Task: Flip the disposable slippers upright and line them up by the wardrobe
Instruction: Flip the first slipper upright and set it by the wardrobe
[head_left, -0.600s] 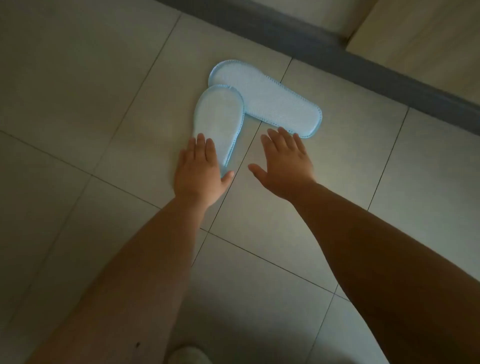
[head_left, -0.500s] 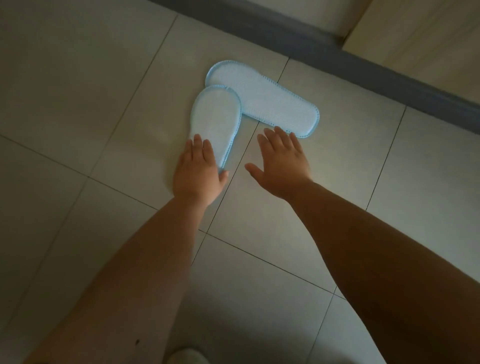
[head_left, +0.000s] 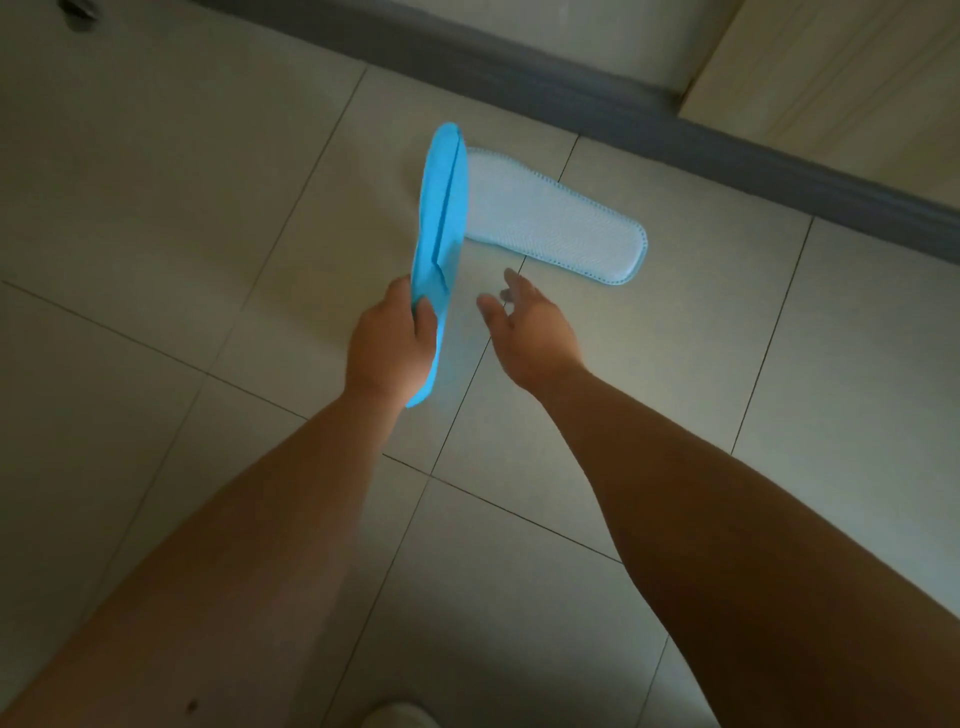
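My left hand (head_left: 389, 348) grips a blue disposable slipper (head_left: 439, 228) near its heel end. That slipper is lifted off the floor and turned on edge, its bright blue upper side showing. The second slipper (head_left: 556, 218) lies flat on the tiles with its pale white sole up, angled toward the right. My right hand (head_left: 530, 332) hovers just right of the held slipper, fingers apart, holding nothing. The light wooden wardrobe (head_left: 831, 67) stands at the top right.
A dark grey skirting (head_left: 571, 104) runs along the wall behind the slippers. The floor is large pale tiles (head_left: 208, 208) with thin grout lines. A white shoe tip (head_left: 397, 714) shows at the bottom edge. A small dark object (head_left: 78, 13) sits at the top left.
My left hand has taken hold of the nearer slipper and raised it on edge, blue side now showing. My right hand has lifted slightly off the floor.
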